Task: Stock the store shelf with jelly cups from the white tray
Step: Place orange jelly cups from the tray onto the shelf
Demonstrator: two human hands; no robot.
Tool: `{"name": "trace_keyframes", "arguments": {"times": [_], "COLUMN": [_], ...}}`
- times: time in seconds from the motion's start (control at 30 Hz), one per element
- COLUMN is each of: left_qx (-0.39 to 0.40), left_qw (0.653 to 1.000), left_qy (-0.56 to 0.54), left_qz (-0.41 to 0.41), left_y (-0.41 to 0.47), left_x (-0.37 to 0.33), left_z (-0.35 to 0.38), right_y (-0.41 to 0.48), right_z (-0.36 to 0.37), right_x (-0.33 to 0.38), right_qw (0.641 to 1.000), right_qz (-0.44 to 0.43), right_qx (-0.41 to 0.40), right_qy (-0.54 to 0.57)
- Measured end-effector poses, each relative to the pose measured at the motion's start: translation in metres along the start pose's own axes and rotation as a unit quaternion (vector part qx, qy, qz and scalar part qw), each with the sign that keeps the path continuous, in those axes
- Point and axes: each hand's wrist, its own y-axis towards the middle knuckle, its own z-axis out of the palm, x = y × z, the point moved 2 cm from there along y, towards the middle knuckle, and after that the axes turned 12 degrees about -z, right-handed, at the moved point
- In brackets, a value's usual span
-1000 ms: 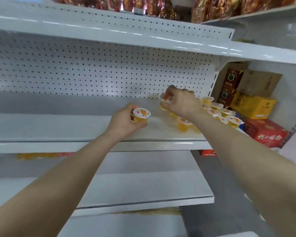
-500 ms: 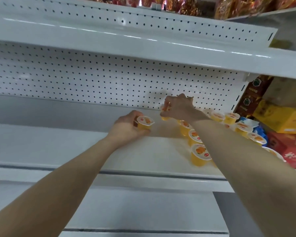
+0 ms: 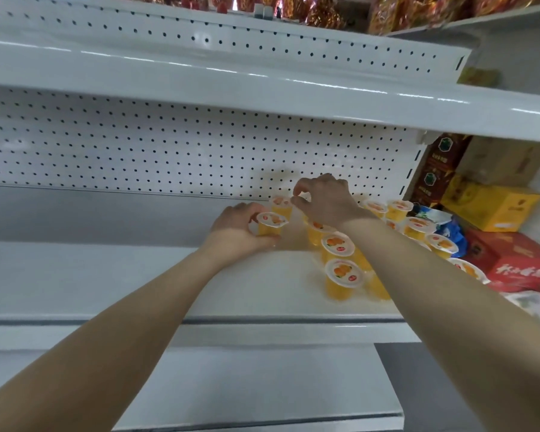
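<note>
Stocking partway — much left
Gripping jelly cup (image 3: pixel 270 224) in left hand (image 3: pixel 236 229) low on shelf (image 3: pixel 122 282), pinching rim of rear cup (image 3: pixel 279 204) with right hand (image 3: pixel 325 201); rows (image 3: pixel 340 246) standing at right, bare span likely still to fill

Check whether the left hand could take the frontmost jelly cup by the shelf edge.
Probably not yet: the left hand grips another cup. The way to the frontmost cup looks free, only bare shelf between.

Left hand (image 3: pixel 238 226) grips front jelly cup (image 3: pixel 270 225); right hand (image 3: pixel 326 198) pinches rear cup (image 3: pixel 280 206).
</note>
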Motion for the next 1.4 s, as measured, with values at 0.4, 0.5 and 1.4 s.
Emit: {"name": "trace_keyframes", "arguments": {"times": [0.4,0.5,1.4], "left_qx": [0.008,0.003,-0.043], "left_qw": [0.999,0.998,0.969], "left_qy": [0.025,0.07,0.033], "left_qz": [-0.019,0.0,0.242], "left_y": [-0.002,-0.004,-0.262], "left_x": [-0.017,-0.018,-0.053], "left_z": [0.027,0.025,0.042], "right_y": [-0.047,-0.053,-0.374], "right_z": [-0.005,-0.009,-0.035], "right_x": [-0.021,-0.019,0.082], "right_qw": [0.997,0.997,0.979], "right_qz": [0.034,0.027,0.077], "right_qx": [-0.025,-0.041,-0.156], "right_qy": [-0.058,-0.052,-0.108]}}
